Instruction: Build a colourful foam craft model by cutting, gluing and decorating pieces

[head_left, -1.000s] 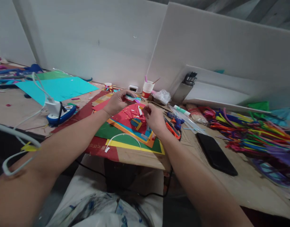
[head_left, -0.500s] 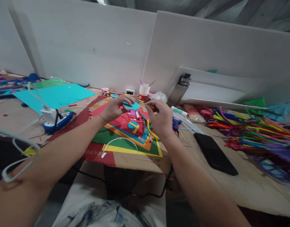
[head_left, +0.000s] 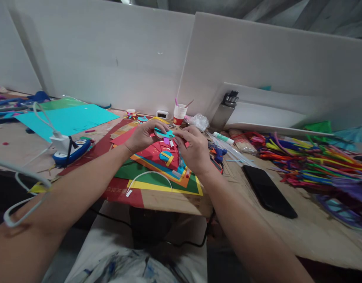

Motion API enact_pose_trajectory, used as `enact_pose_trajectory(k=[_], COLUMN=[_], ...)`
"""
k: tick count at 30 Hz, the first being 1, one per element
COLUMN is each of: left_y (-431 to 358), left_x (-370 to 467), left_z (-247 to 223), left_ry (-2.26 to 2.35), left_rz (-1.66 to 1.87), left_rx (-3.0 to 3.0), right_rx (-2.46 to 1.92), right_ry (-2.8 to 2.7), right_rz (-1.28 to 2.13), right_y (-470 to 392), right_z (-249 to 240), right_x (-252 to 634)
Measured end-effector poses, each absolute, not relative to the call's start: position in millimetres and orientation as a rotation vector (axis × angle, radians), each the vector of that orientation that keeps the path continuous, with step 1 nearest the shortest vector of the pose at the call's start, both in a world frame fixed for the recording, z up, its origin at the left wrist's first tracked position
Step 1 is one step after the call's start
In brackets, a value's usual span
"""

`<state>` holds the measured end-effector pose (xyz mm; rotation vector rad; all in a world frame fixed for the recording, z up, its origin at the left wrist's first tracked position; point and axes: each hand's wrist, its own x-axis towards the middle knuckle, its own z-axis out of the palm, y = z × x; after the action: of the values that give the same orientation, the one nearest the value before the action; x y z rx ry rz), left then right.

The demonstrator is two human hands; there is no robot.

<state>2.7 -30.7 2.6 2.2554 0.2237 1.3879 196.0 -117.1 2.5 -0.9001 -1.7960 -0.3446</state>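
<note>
A small round turquoise piece with a pale rim (head_left: 160, 134) is pinched in my left hand (head_left: 145, 135). Close on its right, my right hand (head_left: 194, 149) has thumb and fingertips pressed together at a small turquoise piece (head_left: 170, 134), which touches or overlaps the round one. Beneath both hands lie red paper sheets (head_left: 151, 152). On them rests a turquoise disc with a yellow strip (head_left: 165, 157), and a purple scrap (head_left: 166, 140) shows just below the held pieces.
Right of my hands are a blue glue gun (head_left: 220, 154), a glue stick (head_left: 223, 138), a black phone (head_left: 267, 190) and many coloured pipe cleaners (head_left: 313, 161). Paper cups (head_left: 180, 114) stand behind. Turquoise paper (head_left: 68, 120) and a blue-white device (head_left: 73, 152) are at left.
My right hand has moved left, up to the round piece. The yellow curved strip beneath it no longer shows, and a small turquoise piece now shows at its fingertips.
</note>
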Motion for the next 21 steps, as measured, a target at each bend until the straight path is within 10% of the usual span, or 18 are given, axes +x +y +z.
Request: enact_pose_trajectory(k=[21], left_y=[-48.3], left_x=[12.1], left_z=[4.5], left_ry=[0.514], left_rz=[1.086], left_rx=[1.747], right_rx=[-1.091], right_ry=[-1.650], right_rz=[0.273], right_y=[-112.9], right_z=[4.4], right_x=[198.2])
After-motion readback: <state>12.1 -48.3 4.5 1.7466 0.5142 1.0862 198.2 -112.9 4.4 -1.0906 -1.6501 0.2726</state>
